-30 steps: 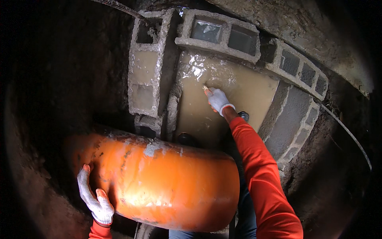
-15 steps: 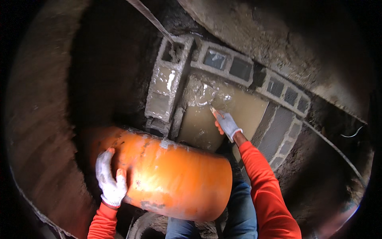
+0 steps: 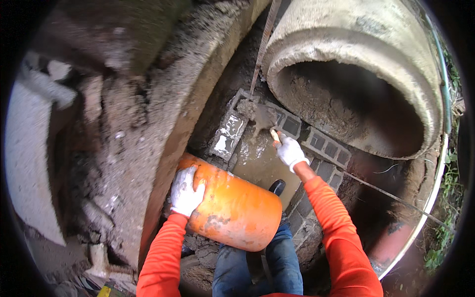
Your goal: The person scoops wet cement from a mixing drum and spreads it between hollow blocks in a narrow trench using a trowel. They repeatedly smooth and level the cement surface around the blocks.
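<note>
My gloved left hand (image 3: 188, 190) rests on a wide orange pipe (image 3: 236, 205) that lies across in front of my legs, its thumb apart from the fingers. In my gloved right hand (image 3: 291, 151) is the handle of a trowel (image 3: 274, 134), fingers closed around it. Wet grey mortar (image 3: 262, 116) is heaped at the trowel's far end and hides the blade. It hangs over the corner of a low wall of hollow concrete blocks (image 3: 330, 146). Inside the blocks lies muddy brown water (image 3: 260, 161).
A large concrete pipe (image 3: 341, 37) lies beyond the blocks at the right. A thin bar (image 3: 264, 47) stands up from the block corner. A rope (image 3: 391, 198) runs off to the right. At the left rises a thick concrete edge (image 3: 183, 99). My boot (image 3: 277, 187) is by the water.
My right hand has lifted the trowel from the muddy pool toward the block corner, now with mortar on it. My left hand stays on the orange pipe. The view has shifted and brightened.
</note>
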Tool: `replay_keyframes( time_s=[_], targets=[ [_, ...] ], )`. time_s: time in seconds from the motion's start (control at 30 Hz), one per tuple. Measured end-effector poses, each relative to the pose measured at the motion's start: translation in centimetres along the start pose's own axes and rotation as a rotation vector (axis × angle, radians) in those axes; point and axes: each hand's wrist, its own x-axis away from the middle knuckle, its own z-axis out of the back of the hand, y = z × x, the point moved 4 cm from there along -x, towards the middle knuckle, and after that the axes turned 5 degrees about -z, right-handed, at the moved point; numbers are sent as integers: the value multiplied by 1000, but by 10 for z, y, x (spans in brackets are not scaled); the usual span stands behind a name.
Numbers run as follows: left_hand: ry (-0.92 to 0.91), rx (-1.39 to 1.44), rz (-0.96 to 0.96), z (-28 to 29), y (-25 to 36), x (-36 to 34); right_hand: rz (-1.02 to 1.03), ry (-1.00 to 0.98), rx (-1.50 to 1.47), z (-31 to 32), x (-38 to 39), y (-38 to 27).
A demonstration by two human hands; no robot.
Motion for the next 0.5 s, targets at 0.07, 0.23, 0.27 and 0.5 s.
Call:
replay_keyframes(
  time_s=[0.07, 0.23, 0.27, 0.5],
  targets=[
    [-9, -32, 62, 16, -19, 16, -176, -116, -160, 3, 15, -42],
    [198, 158, 291, 48, -1, 63, -344, -277, -465, 74, 143, -55],
    [237, 201, 344, 60, 18, 86, -352, -288, -436, 78, 173, -36],
    [70, 237, 613, 86, 89, 273, -695, -489, -687, 107, 294, 55]
  ],
)
